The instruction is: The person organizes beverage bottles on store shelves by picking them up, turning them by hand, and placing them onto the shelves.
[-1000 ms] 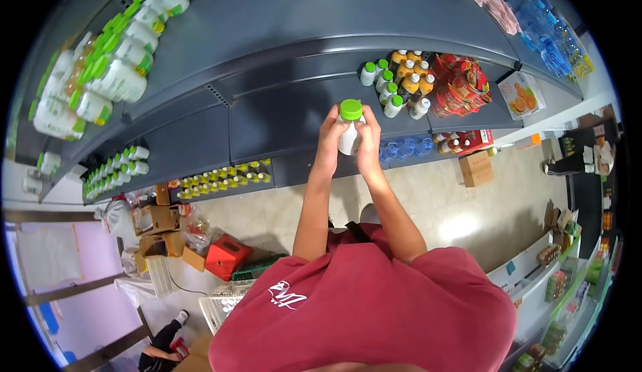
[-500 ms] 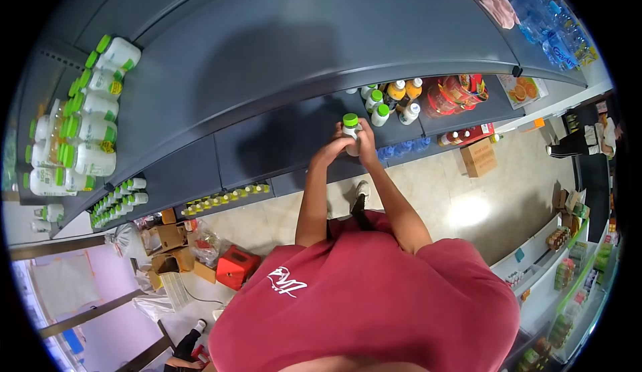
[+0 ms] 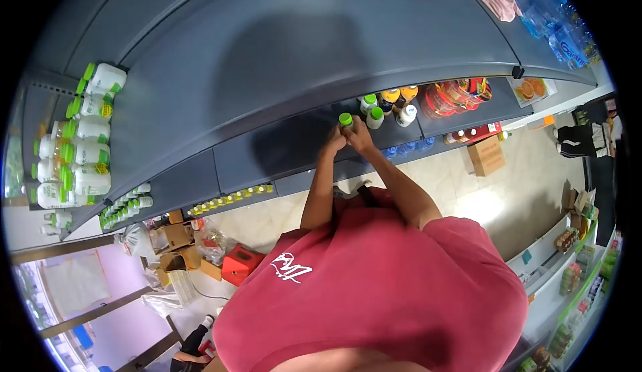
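Note:
A white bottle with a green cap (image 3: 345, 119) is upright between my two hands at the edge of the lower dark shelf. My left hand (image 3: 334, 141) is closed around its left side, and my right hand (image 3: 361, 136) grips it from the right. The fingers cover most of the bottle's body. Just right of my hands stand another green-capped white bottle (image 3: 374, 119), a white-capped bottle (image 3: 406, 116) and orange-labelled bottles (image 3: 388, 98). The upper shelf (image 3: 281, 58) overhangs this row.
Red packaged tubs (image 3: 455, 98) stand farther right on the lower shelf. Many green-capped bottles (image 3: 92, 151) fill the upper shelf's left end. A cardboard box (image 3: 486, 155) and a red case (image 3: 241, 265) sit on the floor. Other people (image 3: 585, 140) are at the right and lower left.
Both hands have moved slightly left with the bottle and sit closer in around it. The head view has shifted a little; the row of bottles stays in place.

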### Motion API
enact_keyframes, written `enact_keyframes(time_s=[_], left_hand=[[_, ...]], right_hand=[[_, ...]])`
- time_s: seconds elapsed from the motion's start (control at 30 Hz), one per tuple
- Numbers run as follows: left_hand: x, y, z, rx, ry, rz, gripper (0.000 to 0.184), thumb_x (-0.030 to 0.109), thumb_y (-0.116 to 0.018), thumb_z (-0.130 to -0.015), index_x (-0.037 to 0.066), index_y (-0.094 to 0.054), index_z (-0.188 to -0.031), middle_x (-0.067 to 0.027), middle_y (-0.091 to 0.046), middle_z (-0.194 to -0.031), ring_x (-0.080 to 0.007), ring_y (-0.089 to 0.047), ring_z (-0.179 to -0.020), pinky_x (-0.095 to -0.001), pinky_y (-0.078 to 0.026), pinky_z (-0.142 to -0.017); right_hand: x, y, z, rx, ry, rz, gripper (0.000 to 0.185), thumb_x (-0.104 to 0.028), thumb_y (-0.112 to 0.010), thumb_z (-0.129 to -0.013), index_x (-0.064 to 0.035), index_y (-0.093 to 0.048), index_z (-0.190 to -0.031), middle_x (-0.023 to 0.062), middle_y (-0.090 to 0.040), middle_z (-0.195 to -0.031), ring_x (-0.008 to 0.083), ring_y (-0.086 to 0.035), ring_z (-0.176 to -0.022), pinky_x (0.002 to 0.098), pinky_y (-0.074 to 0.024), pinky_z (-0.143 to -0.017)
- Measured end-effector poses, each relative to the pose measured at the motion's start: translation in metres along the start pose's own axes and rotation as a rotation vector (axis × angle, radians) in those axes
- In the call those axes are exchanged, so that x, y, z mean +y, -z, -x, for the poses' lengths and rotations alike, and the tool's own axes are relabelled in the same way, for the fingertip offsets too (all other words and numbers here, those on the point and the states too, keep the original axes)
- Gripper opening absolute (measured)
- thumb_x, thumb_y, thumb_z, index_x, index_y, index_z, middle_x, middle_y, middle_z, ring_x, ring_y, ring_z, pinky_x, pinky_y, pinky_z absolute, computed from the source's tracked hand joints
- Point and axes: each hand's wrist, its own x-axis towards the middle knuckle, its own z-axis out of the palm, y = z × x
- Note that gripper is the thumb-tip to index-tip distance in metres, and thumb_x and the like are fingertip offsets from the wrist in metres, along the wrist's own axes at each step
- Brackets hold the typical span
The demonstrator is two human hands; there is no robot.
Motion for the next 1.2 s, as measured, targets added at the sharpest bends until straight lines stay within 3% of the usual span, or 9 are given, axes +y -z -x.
enact_keyframes(time_s=[0.2,0.3,0.4,0.5,0.8,0.97,1.1,1.2], left_hand=[[0.008,-0.018,0.004,0.268,-0.087,-0.066,0.039,0.021,-0.059,-0.088,0.007,-0.049,-0.123,-0.0247,-0.061,-0.112,-0.0452,-0.059,-0.104,-0.0478,-0.051,-0.085],[0.014,-0.018,0.01,0.321,-0.14,0.007,0.042,0.024,-0.06,-0.088,0.008,-0.048,-0.125,-0.024,-0.062,-0.112,-0.0426,-0.06,-0.103,-0.0486,-0.052,-0.084],[0.025,-0.019,0.006,0.324,0.095,-0.215,0.043,0.028,-0.061,-0.088,0.009,-0.05,-0.125,-0.022,-0.062,-0.114,-0.0396,-0.062,-0.104,-0.0479,-0.052,-0.085],[0.032,-0.016,0.001,0.34,0.167,-0.115,0.042,0.032,-0.063,-0.087,0.01,-0.054,-0.123,-0.0193,-0.064,-0.115,-0.037,-0.062,-0.106,-0.046,-0.052,-0.087],[0.012,-0.016,-0.044,0.384,0.139,0.031,0.036,0.02,-0.065,-0.082,0.01,-0.064,-0.116,-0.0182,-0.069,-0.108,-0.0339,-0.066,-0.102,-0.041,-0.052,-0.091],[-0.058,-0.035,-0.105,0.39,0.051,0.662,0.028,0.012,-0.061,-0.08,0.007,-0.067,-0.107,-0.0091,-0.07,-0.091,-0.0234,-0.068,-0.078,-0.0347,-0.054,-0.069],[-0.017,-0.011,-0.097,0.271,0.282,0.935,0.018,0.005,-0.065,-0.084,0.009,-0.069,-0.101,-0.0039,-0.069,-0.084,-0.0158,-0.065,-0.069,-0.0279,-0.053,-0.055],[0.016,-0.003,-0.084,0.278,0.262,0.957,0.017,0.007,-0.068,-0.082,0.01,-0.069,-0.098,-0.0026,-0.066,-0.077,-0.0129,-0.062,-0.061,-0.0253,-0.05,-0.051]], right_hand=[[0.009,-0.006,0.004,0.092,0.102,0.092,0.061,-0.032,-0.065,-0.084,-0.0015,-0.047,-0.134,0.0231,-0.055,-0.125,0.0428,-0.051,-0.116,0.0453,-0.0414,-0.1],[0.01,-0.003,0.0,0.118,0.173,0.125,0.059,-0.031,-0.065,-0.085,-0.0033,-0.048,-0.134,0.0228,-0.055,-0.126,0.0417,-0.052,-0.117,0.045,-0.0427,-0.099],[-0.009,0.004,0.006,0.11,0.052,0.125,0.058,-0.03,-0.065,-0.085,-0.0059,-0.049,-0.134,0.0227,-0.056,-0.126,0.0409,-0.053,-0.116,0.0456,-0.0445,-0.097],[-0.013,0.003,0.004,0.169,0.033,0.225,0.053,-0.028,-0.063,-0.088,-0.0053,-0.048,-0.134,0.0244,-0.058,-0.122,0.0422,-0.058,-0.109,0.0454,-0.0468,-0.092],[0.007,-0.007,-0.034,0.236,-0.075,0.164,0.059,-0.027,-0.065,-0.084,-0.0031,-0.047,-0.135,0.029,-0.059,-0.119,0.0432,-0.057,-0.112,0.0452,-0.0456,-0.094],[-0.009,-0.01,-0.049,0.289,-0.247,-0.09,0.058,-0.02,-0.062,-0.082,-0.003,-0.047,-0.136,0.0229,-0.063,-0.116,0.0356,-0.062,-0.106,0.0405,-0.0477,-0.091],[0.019,-0.025,-0.073,0.234,-0.303,-0.444,0.06,-0.017,-0.061,-0.08,-0.0032,-0.046,-0.136,0.0151,-0.063,-0.111,0.0257,-0.064,-0.097,0.0343,-0.0492,-0.089],[0.03,-0.03,-0.084,0.227,-0.403,-0.62,0.057,-0.015,-0.061,-0.078,-0.0023,-0.049,-0.133,0.0128,-0.061,-0.111,0.0224,-0.062,-0.096,0.0326,-0.0497,-0.088]])
